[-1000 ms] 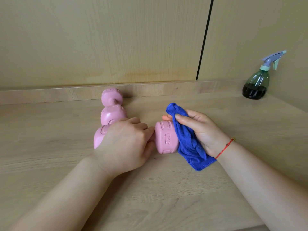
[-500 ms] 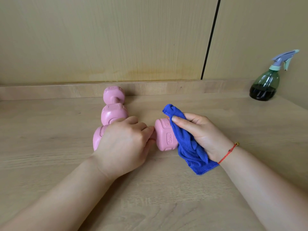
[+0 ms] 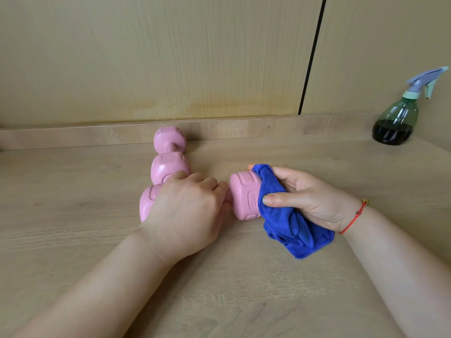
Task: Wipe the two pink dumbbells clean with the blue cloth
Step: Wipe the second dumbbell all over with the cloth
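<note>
While my left hand (image 3: 185, 211) clasps the handle of the near dumbbell (image 3: 244, 198), which lies on the table (image 3: 73, 191) with its long axis left to right, my right hand (image 3: 310, 198) grips the bunched blue cloth (image 3: 288, 220) against its right end face. The far dumbbell (image 3: 169, 152) lies just behind, axis running near to far, closer to my left hand; I judge the cloth must cross leftward and farther to reach it.

I see the right hand (image 3: 317, 198) is turned now: its thumb, not the forefinger as before, presses the blue cloth (image 3: 288, 228) against the end of the near dumbbell (image 3: 244, 198).
</note>
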